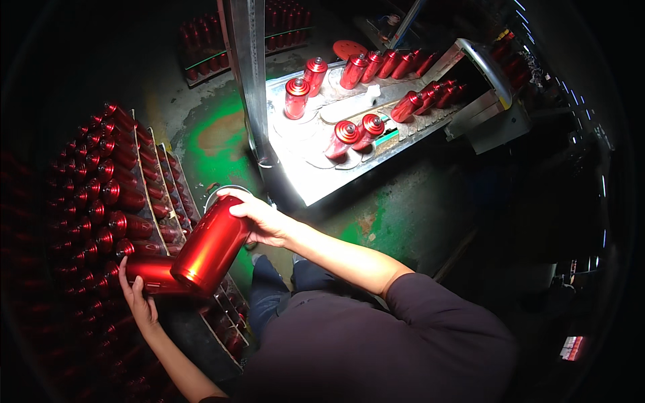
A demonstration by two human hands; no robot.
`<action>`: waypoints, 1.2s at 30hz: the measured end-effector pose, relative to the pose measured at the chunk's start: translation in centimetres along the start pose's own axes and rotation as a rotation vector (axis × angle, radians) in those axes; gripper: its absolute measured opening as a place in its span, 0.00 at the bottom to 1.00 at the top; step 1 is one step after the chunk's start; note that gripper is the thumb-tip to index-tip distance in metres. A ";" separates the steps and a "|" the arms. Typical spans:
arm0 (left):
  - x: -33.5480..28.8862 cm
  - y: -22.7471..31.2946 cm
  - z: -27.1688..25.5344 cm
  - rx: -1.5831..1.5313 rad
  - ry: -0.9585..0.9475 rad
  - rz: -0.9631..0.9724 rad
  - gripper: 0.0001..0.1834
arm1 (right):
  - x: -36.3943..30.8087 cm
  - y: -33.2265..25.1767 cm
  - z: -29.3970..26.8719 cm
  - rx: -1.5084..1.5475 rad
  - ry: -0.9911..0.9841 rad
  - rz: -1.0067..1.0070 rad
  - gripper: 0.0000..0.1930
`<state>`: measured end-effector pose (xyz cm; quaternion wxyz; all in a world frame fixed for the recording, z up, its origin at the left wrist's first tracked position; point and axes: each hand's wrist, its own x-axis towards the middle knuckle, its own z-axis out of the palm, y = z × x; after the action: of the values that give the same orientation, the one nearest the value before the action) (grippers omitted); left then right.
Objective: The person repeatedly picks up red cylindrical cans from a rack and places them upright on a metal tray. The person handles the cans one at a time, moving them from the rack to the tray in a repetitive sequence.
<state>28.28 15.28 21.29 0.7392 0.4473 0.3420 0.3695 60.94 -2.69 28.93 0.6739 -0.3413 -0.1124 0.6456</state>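
Note:
My right hand [259,218] is wrapped round the upper end of a glossy red metal bottle [213,248], which tilts down to the left. Behind its lower end lies a second red bottle [153,270], nearly level. My left hand [139,299] grips that one at its outer end, fingers bent round it. The two bottles overlap in view; whether they touch I cannot tell. Both are held just in front of a tall stack of similar red bottles [121,195] at my left, parted into layers by thin sheets [149,185].
A brightly lit conveyor table [302,185] carries several upright red bottles [296,99] and runs into a metal housing [480,67]. An upright metal post [248,80] stands at its left end. More bottle stacks [201,40] are at the back. A pale round container rim [232,190] shows behind my right hand.

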 end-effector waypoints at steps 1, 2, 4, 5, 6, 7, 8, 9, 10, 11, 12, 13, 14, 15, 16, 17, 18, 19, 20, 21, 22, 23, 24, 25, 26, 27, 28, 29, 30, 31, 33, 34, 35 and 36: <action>1.3 -0.5 0.9 -0.080 -0.090 -0.066 0.34 | -0.2 0.1 -0.5 0.132 -0.028 0.002 0.24; 2.7 -2.1 1.2 -0.185 -0.107 -0.072 0.35 | -0.2 0.3 -0.6 0.244 -0.064 0.033 0.22; 5.9 -7.3 -1.7 -0.512 -0.127 -0.274 0.30 | 1.0 1.1 -0.7 0.393 -0.159 0.101 0.18; 6.7 -9.1 -1.4 -0.619 -0.179 -0.342 0.22 | 1.2 1.3 -0.7 0.367 -0.134 0.118 0.20; 7.1 -9.0 2.7 -0.656 -0.220 -0.402 0.19 | 1.1 1.6 -0.6 0.389 -0.060 0.118 0.22; 7.5 -8.4 4.8 -0.662 -0.249 -0.528 0.20 | 1.5 2.0 0.0 0.412 -0.009 0.130 0.25; 8.1 -8.9 5.8 -0.702 -0.268 -0.589 0.20 | 2.0 2.3 0.5 0.385 -0.051 0.141 0.32; 8.5 -9.9 6.1 -0.739 -0.287 -0.639 0.20 | 2.7 2.8 0.2 0.447 -0.022 0.169 0.31; 9.2 -11.0 6.4 -0.777 -0.303 -0.679 0.20 | 3.7 3.3 -0.1 0.508 0.002 0.205 0.31; 9.7 -12.1 6.5 -0.804 -0.318 -0.712 0.20 | 3.8 3.3 0.3 0.531 0.014 0.187 0.27; 10.1 -13.0 6.3 -0.824 -0.330 -0.737 0.20 | 4.5 3.6 0.2 0.535 0.005 0.167 0.29; 10.6 -13.6 5.5 -0.836 -0.329 -0.746 0.20 | 4.8 3.4 1.0 0.526 0.080 0.172 0.31; 11.0 -14.1 5.2 -0.842 -0.335 -0.758 0.20 | 5.2 3.7 1.1 0.545 0.107 0.177 0.32; 11.3 -14.4 4.6 -0.841 -0.336 -0.764 0.20 | 5.8 4.2 1.2 0.563 0.134 0.182 0.34; 11.7 -14.4 3.7 -0.841 -0.335 -0.763 0.20 | 6.6 4.6 1.4 0.548 0.125 0.203 0.35; 12.1 -14.7 3.4 -0.845 -0.341 -0.769 0.20 | 6.5 4.2 2.0 0.527 0.076 0.148 0.36; 12.6 -14.7 2.8 -0.850 -0.346 -0.767 0.20 | 6.7 4.1 2.3 0.558 0.070 0.163 0.36; 13.0 -14.8 2.2 -0.848 -0.352 -0.758 0.20 | 7.2 4.3 2.5 0.590 0.058 0.182 0.36; 13.5 -15.1 2.1 -0.849 -0.363 -0.771 0.20 | 7.2 4.5 2.3 0.605 0.043 0.175 0.36; 13.8 -15.5 2.0 -0.848 -0.372 -0.779 0.20 | 7.2 4.7 2.0 0.561 0.037 0.147 0.34; 14.3 -16.0 1.8 -0.851 -0.386 -0.788 0.20 | 6.9 4.6 2.0 0.559 0.040 0.131 0.34; 14.8 -16.4 1.3 -0.853 -0.390 -0.785 0.20 | 6.8 4.4 2.1 0.555 0.033 0.121 0.33; 15.2 -17.2 1.1 -0.850 -0.402 -0.799 0.20 | 6.3 4.5 1.5 0.548 0.063 0.110 0.33; 16.0 -18.0 0.5 -0.848 -0.414 -0.794 0.20 | 6.1 4.2 1.3 0.596 0.060 0.101 0.33; 16.7 -19.0 -0.4 -0.847 -0.424 -0.787 0.20 | 5.9 4.2 0.5 0.569 0.041 0.083 0.32; 17.5 -20.1 -1.7 -0.850 -0.431 -0.764 0.20 | 5.6 4.1 -0.3 0.540 0.022 0.066 0.31; 18.1 -20.6 -3.2 -0.854 -0.433 -0.739 0.20 | 5.3 3.7 -0.5 0.550 -0.041 0.058 0.31; 18.7 -21.1 -3.6 -0.868 -0.442 -0.734 0.20 | 5.0 3.0 -0.6 0.560 -0.102 0.048 0.31; 17.6 -20.0 -1.7 -0.889 -0.478 -0.815 0.20 | 4.3 2.4 -1.7 0.559 -0.070 -0.022 0.32; 16.0 -17.3 1.4 -0.899 -0.513 -0.892 0.21 | 3.0 1.9 -2.8 0.560 -0.076 0.002 0.33; 14.4 -16.1 6.9 -0.919 -0.567 -0.990 0.21 | 0.4 -0.6 -4.7 0.522 -0.109 -0.106 0.32; 13.5 -15.0 8.9 -0.924 -0.575 -1.015 0.22 | -1.4 -2.1 -5.1 0.489 -0.053 -0.138 0.32; 12.7 -13.9 10.1 -0.930 -0.574 -1.025 0.22 | -2.6 -2.9 -5.6 0.457 -0.044 -0.166 0.30; 11.9 -13.1 11.4 -0.936 -0.571 -1.035 0.23 | -4.4 -4.2 -6.6 0.430 -0.017 -0.214 0.28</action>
<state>46.82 16.52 11.36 0.9912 -0.0531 0.1109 -0.0485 67.55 -8.68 27.82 0.7946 -0.1710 -0.0136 0.5825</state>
